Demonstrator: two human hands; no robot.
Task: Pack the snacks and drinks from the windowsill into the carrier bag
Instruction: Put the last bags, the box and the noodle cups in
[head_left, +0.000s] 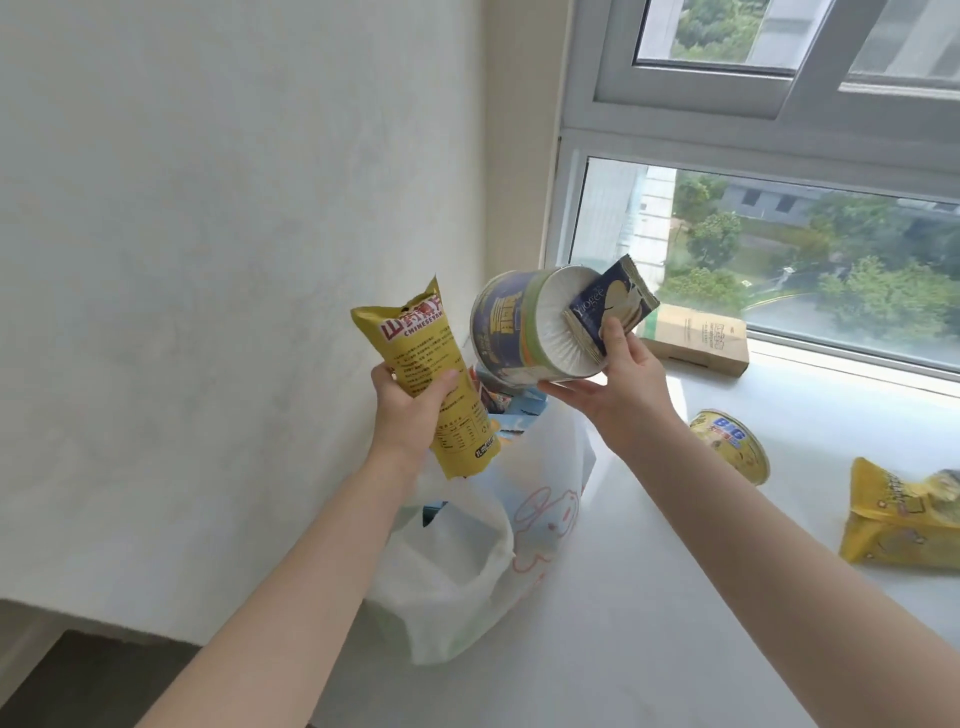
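My left hand (408, 410) grips a tall yellow snack packet (423, 364), held upright above the white carrier bag (467, 561). The bag stands open on the windowsill beside the wall, with several items showing at its mouth. My right hand (618, 379) holds a round navy and white noodle bowl (519, 327) on its side above the bag, its white base facing me. The thumb of that hand presses a small dark blue snack packet (610, 301) against the base.
On the white windowsill (675, 597) lie a yellow bowl tub (732, 444) on its side, a yellow snack bag (904, 519) at the right edge and a brown cardboard box (698, 340) against the window. A white wall runs along the left.
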